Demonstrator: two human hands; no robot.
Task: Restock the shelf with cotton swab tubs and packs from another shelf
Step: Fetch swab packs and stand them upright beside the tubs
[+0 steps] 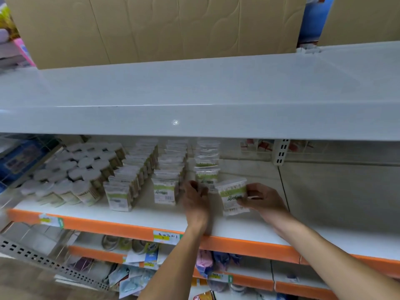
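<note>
Cotton swab pack [234, 197], clear plastic with green label, pinched tilted by right hand [263, 199] above white orange-edged shelf [238, 229]; left hand [194, 197], fingers curled, grip unclear.

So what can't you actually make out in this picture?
- Head view: the print on the cotton swab pack in the right hand is too blurred to read.
- The left hand is smeared by motion; its grip cannot be told.
- The handwriting on the price tag is too small to read.
- The upper shelf hides the back of the pack rows.
</note>
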